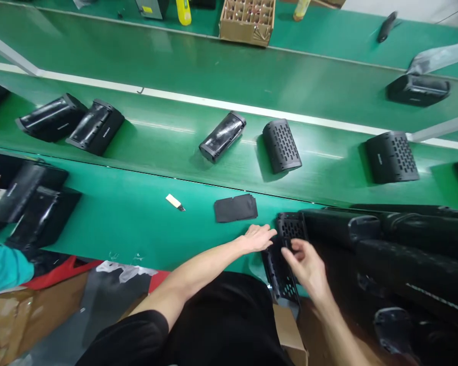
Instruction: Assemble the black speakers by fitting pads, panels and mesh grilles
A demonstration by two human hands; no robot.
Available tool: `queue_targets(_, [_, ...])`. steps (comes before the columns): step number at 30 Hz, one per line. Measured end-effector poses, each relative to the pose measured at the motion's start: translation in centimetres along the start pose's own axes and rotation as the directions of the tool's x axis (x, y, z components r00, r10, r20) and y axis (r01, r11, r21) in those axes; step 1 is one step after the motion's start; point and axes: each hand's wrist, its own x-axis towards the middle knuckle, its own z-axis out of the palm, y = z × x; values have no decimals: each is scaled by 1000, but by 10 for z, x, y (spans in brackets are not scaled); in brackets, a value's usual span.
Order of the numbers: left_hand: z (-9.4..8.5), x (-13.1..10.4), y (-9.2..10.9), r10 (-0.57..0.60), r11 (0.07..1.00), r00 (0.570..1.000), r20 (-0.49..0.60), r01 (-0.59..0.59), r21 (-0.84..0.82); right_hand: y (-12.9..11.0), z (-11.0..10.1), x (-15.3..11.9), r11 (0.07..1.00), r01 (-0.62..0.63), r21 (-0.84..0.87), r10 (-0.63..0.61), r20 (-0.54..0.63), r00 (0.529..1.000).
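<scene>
A black perforated speaker housing (284,277) lies at the table's front edge, with its slotted upper part (291,226) between my hands. My left hand (258,238) reaches in from the left, fingers stretched toward the housing's side; whether they touch it I cannot tell. Above its right part is my right hand (307,262), thumb and fingers bent but apart, with nothing visible between them. Just beyond my left hand, a stack of thin black sheets (235,208) rests flat on the green table. A utility knife with a pale handle (174,202) lies further left.
Many black speaker bodies (412,269) are piled at the right. More speakers (223,136) sit on the green conveyor (156,147) beyond the table. Dark speakers (41,213) stand at the left end. A cardboard box with dividers (247,20) is on the far shelf.
</scene>
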Motion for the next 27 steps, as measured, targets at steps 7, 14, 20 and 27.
queue_targets(7, [-8, 11, 5, 155, 984, 986, -55, -159, -85, 59, 25, -52, 899, -96, -427, 85, -45, 995])
queue_targets(14, [-40, -128, -104, -113, 967, 957, -267, 45, -250, 61, 40, -11, 876, 130, -464, -125, 42, 991])
queue_targets(20, [-15, -211, -143, -378, 893, 866, -327, 248, -376, 8, 68, 44, 888, 219, -405, -189, 113, 975])
queue_targets(27, [-49, -160, -134, -514, 858, 664, -543, 399, -324, -89, 168, 73, 950, 277, -145, -249, 184, 951])
